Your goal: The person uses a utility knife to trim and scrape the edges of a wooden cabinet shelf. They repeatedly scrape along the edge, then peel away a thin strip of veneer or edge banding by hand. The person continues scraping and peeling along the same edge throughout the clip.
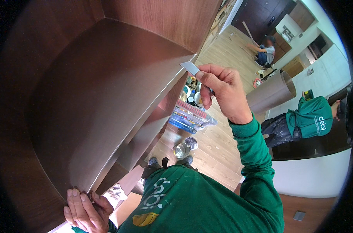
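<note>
My right hand point(223, 91) pinches a small flat metal blade point(190, 68) with a slanted end between thumb and fingers. The blade's tip meets the front edge of a dark brown wooden shelf point(106, 89), close to its far corner. A thin pale line runs along that edge. At the near end of the shelf, my left hand point(87, 209) rests with its fingers stretched out flat over the front corner. Its thumb stands apart from the fingers, just outside the edge.
Lower shelves point(145, 124) sit beneath. On the floor are a blue plastic bin point(184, 118), assorted containers point(192, 91) and a clear jar point(180, 150). A large rolled sheet point(271, 91) stands to the right. One person point(310, 116) holds a power tool; another point(266, 52) crouches farther back.
</note>
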`<state>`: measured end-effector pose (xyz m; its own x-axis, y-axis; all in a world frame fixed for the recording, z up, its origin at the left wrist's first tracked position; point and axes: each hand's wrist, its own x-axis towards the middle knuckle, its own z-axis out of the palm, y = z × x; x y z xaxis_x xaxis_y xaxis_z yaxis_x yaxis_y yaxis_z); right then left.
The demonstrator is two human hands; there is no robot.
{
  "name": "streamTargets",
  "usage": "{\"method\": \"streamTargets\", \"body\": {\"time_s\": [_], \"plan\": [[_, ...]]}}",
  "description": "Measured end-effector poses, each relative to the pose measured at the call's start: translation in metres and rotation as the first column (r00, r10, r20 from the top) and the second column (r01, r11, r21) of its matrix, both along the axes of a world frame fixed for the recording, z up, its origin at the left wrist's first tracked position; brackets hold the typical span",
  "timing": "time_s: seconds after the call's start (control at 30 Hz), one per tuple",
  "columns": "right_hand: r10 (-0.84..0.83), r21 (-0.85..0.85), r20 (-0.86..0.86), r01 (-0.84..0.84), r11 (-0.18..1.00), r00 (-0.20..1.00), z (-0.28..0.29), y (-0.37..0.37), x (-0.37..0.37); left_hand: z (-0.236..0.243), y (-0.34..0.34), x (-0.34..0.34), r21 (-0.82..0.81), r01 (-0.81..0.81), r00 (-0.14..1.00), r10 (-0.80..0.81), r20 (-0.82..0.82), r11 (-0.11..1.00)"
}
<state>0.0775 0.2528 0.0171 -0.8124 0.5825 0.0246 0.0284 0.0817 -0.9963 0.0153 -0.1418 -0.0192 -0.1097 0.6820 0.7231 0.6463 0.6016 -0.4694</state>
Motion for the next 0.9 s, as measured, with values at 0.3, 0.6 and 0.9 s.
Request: {"method": "streamTargets", "body": {"time_s": [0.3, 0.6, 0.9], "plan": [[-0.004, -0.009, -0.005, 0.004, 1.000, 1.000, 0.001, -0.002, -0.002, 0.001, -0.002, 0.001, -0.027, -0.018, 1.000, 0.018, 0.018, 0.999], [0.024, -0.017, -0.019, -0.024, 1.000, 1.000, 0.001, -0.002, -0.002, 0.002, -0.002, 0.001, -0.023, -0.016, 1.000, 0.016, 0.017, 1.000], [-0.047, -0.075, -0.274, 0.027, 0.997, 0.961, 0.001, 0.009, 0.031, -0.003, -0.006, 0.003, -0.035, -0.072, 0.996, 0.073, 0.044, 0.997]]}}
